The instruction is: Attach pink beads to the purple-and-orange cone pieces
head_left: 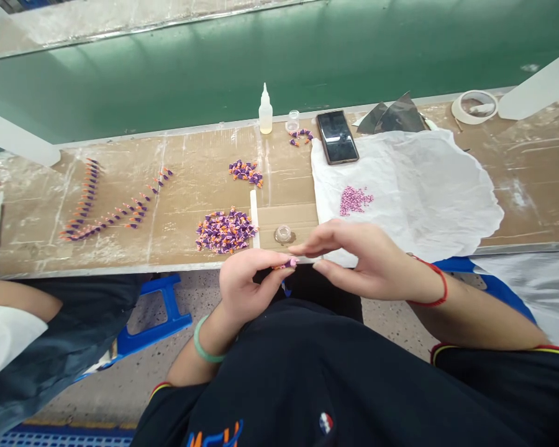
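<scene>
My left hand [251, 280] pinches a small pink and purple figure [286, 264] between thumb and forefinger, just past the table's front edge. Close on its right is my right hand [354, 257], fingers stretched out and thumb apart, with nothing visible in it; its fingertips come near the figure, and I cannot tell whether they touch. Just beyond both hands stands a small clear pot [283, 234]. A heap of purple, orange and pink figures [226, 231] lies to the left, with a smaller pile [246, 172] behind it. Tiny pink pieces [354, 200] are spread on a white cloth [400, 186].
Rows of small figures [88, 192] stand at the left. Along the back are a dropper bottle [265, 113], a clear cup [293, 120], a phone [338, 138], dark sheets [394, 117] and a tape roll [475, 107]. Another person's arm [18, 300] shows at the left.
</scene>
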Demonstrator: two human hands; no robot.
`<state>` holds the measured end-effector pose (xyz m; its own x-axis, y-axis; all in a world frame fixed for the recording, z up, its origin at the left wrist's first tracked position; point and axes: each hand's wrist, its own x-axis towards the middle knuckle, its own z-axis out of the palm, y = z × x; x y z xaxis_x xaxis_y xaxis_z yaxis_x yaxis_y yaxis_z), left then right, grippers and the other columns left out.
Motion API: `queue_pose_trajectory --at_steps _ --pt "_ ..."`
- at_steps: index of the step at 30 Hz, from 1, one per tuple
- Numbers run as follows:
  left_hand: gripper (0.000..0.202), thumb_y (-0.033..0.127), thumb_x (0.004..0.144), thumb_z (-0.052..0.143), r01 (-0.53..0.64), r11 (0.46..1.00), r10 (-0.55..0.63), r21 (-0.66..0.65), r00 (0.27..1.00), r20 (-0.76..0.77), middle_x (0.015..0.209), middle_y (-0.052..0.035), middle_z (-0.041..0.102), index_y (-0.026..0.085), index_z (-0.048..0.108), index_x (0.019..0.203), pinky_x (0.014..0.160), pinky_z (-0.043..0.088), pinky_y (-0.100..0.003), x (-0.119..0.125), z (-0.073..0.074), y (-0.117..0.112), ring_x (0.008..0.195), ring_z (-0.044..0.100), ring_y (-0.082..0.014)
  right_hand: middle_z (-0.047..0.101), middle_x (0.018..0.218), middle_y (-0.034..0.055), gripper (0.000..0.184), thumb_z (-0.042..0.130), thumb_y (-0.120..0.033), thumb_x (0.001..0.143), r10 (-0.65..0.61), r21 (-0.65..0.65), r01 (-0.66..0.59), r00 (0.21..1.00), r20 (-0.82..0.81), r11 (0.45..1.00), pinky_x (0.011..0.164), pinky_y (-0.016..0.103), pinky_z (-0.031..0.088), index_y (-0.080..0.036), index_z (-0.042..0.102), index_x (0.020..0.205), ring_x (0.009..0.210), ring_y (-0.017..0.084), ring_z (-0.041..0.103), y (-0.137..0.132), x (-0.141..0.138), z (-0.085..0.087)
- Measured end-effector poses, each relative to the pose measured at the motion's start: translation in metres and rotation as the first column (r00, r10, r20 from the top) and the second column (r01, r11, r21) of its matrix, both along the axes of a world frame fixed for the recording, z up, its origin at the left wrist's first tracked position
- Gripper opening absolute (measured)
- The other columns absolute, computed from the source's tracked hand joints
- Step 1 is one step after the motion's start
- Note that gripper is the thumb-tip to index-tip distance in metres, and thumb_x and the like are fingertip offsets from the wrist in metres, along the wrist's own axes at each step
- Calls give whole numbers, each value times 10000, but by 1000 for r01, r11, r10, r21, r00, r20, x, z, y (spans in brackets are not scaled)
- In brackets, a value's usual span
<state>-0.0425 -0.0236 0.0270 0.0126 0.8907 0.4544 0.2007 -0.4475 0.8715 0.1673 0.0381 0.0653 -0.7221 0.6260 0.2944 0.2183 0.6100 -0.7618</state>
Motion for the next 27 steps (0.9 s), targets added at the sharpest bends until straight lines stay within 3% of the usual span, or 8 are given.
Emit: queue_pose_trajectory --at_steps 2,5,9,12,15,21,24,27 --pt "279 21 823 732 25 989 -12 149 996 -84 894 -17 810 249 733 984 721 585 -227 -1 2 3 782 767 -155 755 1048 53 166 569 -161 928 -68 -59 66 997 -33 996 798 263 607 -232 560 1078 931 171 756 2 8 0" --pt "292 7 836 700 52 970 -17 238 989 -144 892 -24 806 249 720 998 703 566 -230 -2 3 11 763 756 -153 764 1023 47 170 576 -137 909 -127 -107 123 991 -34 987 816 282 624 -236 597 1045 931 187 761 7 20 -7" --pt "123 115 892 659 24 991 20 135 948 -316 863 -45 764 229 706 899 725 539 -285 -21 -8 27 770 701 -173 768 945 40 140 567 -169 919 -139 -92 142 990 40 986 726 286 621 -235 641 1017 828 186 756 16 34 -23" --pt "111 167 899 624 -68 997 73 30 830 -552 896 -72 707 209 681 813 809 521 -353 -53 -23 43 871 653 -215 769 916 38 128 538 -221 958 -217 -78 225 971 96 971 666 287 600 -240 654 1008 785 183 744 22 48 -38" --pt "77 205 878 633 -146 989 83 -39 738 -670 921 -76 694 200 685 821 867 505 -390 -85 -33 60 939 636 -243 776 911 37 134 523 -281 981 -279 -94 293 951 132 952 638 309 587 -247 653 981 759 196 736 25 61 -52" --pt "126 202 865 603 -401 897 145 -185 663 -735 921 -66 709 165 704 929 803 520 -347 -113 -41 137 820 631 -205 785 910 34 125 521 -321 974 -351 -122 365 928 126 923 638 348 576 -263 631 961 736 216 729 24 76 -66" --pt "265 117 795 625 -393 901 124 -186 641 -757 1029 -77 699 149 702 1046 864 520 -352 -112 -49 184 857 631 -201 789 899 30 112 526 -319 965 -387 -128 401 914 119 907 622 344 573 -265 621 941 731 216 732 23 77 -65" --pt "325 91 750 645 -358 914 79 -193 622 -779 1026 -70 686 157 715 1060 901 516 -360 -108 -56 214 858 629 -203 790 910 25 116 521 -314 963 -413 -143 429 902 128 892 617 334 575 -265 624 944 759 214 744 20 83 -65"
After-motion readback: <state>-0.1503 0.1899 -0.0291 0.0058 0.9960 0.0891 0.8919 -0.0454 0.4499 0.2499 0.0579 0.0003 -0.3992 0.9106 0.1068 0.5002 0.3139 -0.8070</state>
